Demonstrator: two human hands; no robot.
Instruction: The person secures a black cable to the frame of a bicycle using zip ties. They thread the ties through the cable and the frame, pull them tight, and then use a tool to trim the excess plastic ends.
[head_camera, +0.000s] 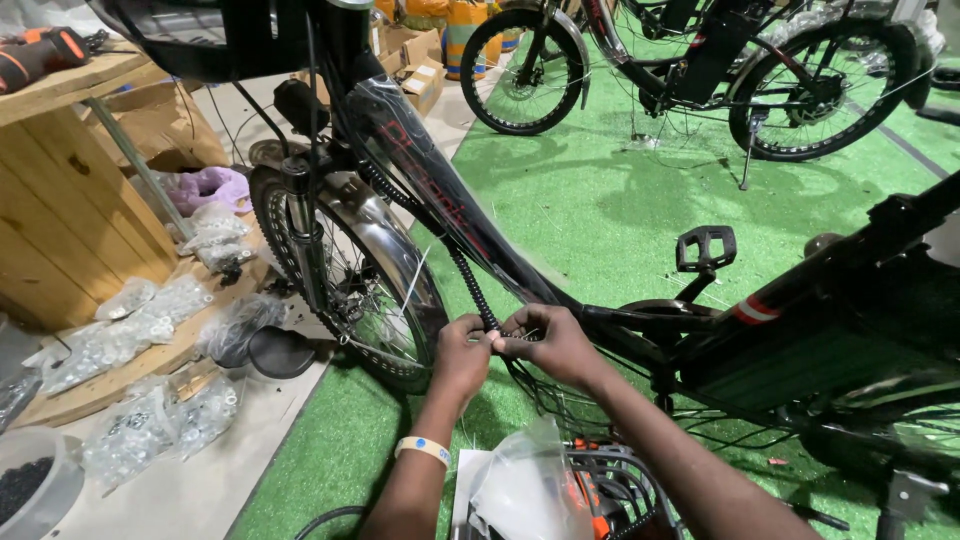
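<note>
Just below frame centre, the left hand (462, 350) and right hand (550, 343) pinch closed on the spiral-wrapped cable (468, 282), which climbs up-left along the bicycle frame (420, 165).

Both forearms reach forward, left hand (462, 345) and right hand (550, 343) meeting, fingers pinched in a tight grip.

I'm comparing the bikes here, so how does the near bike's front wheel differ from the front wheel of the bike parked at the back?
The near front wheel has a chunky knobbly tyre; the far front wheel has a slimmer one. The near one carries a shiny silver mudguard, the far one a darker one. The near one stands beside the floor edge, the far one on green turf. Both are black and spoked.
</note>
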